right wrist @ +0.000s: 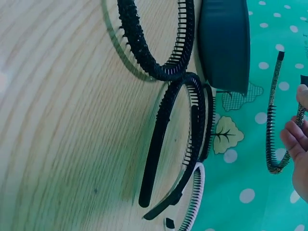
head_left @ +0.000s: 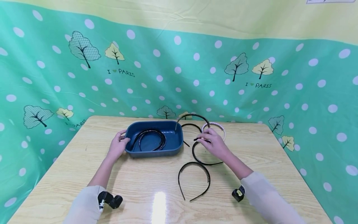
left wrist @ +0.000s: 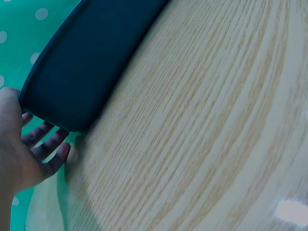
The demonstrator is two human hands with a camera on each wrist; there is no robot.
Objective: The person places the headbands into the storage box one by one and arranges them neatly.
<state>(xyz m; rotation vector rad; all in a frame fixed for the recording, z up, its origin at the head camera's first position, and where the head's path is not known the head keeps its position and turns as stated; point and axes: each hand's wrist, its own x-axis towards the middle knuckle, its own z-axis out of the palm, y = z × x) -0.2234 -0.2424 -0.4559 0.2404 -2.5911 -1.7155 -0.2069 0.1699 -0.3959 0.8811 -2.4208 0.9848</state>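
Tub of dark-blue plastic, rectangular with rounded corners (head_left: 153, 153), is gripped at its left end by the left hand (head_left: 118, 144), presumably for steadiness; right hand (head_left: 213, 143) pinches a glittery, toothed, dark arched headband (right wrist: 275, 168) near one end, arch free above the surface (head_left: 139, 186).

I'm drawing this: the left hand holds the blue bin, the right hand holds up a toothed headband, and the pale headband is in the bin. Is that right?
Not quite: the head view shows the pale headband on the wood-grain table, right of the blue bin, not in it. The left hand does hold the bin, and the right hand holds up a toothed headband.
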